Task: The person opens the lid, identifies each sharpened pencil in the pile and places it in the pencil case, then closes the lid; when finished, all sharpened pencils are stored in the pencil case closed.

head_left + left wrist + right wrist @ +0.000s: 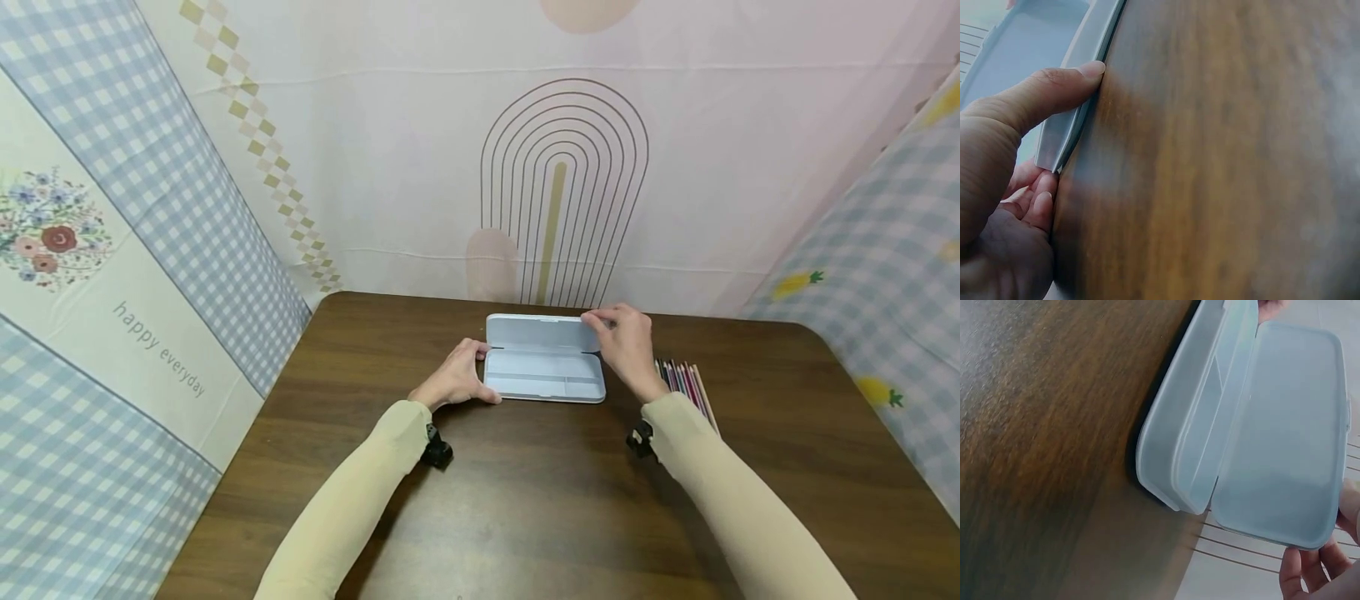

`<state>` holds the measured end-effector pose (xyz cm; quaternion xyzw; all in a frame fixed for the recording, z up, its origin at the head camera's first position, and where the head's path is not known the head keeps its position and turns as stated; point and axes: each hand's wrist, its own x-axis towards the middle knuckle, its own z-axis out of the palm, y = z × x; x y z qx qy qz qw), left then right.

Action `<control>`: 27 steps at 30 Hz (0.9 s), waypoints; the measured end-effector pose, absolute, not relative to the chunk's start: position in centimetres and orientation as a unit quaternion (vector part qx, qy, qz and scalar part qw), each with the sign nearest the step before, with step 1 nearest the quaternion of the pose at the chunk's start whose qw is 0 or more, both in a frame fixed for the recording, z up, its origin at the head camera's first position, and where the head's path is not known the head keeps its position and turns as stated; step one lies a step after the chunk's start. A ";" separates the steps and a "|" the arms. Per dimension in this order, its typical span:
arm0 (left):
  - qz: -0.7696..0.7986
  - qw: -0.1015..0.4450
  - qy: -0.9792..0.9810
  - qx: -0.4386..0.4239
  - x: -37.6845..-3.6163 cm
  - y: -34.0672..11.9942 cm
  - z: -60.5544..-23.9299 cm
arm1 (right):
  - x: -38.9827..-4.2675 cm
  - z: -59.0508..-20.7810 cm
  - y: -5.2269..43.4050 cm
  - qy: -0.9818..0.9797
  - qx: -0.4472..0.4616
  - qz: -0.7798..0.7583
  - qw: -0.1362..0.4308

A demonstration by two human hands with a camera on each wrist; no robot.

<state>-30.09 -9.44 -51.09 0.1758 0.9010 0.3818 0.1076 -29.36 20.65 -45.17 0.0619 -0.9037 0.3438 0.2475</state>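
Two hands flank the open pencil case point(545, 375), lying crosswise: left hand point(456, 379) grips its left end, right hand point(626, 346) pinches the raised lid's point(542, 332) right corner.

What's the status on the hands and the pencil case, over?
Left hand steadies the pencil case tray's left end. Right hand holds the lid upright; case open, looks empty. Coloured pencils lie right of it, nothing in the way.
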 end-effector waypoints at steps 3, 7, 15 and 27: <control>0.384 0.108 0.900 0.175 -30.1 -9.5 -51.1 | -29.6 -45.3 20.6 -0.897 0.048 0.351 0.263; 0.386 0.107 0.899 0.177 -30.1 -9.6 -51.1 | -30.0 -45.5 20.7 -0.886 0.029 0.363 0.288; 0.381 0.105 0.901 0.178 -30.0 -9.7 -51.1 | -30.5 -46.1 21.2 -0.877 -0.014 0.384 0.288; 0.386 0.105 0.899 0.177 -30.1 -9.6 -51.3 | -31.5 -46.3 21.4 -0.875 -0.062 0.416 0.239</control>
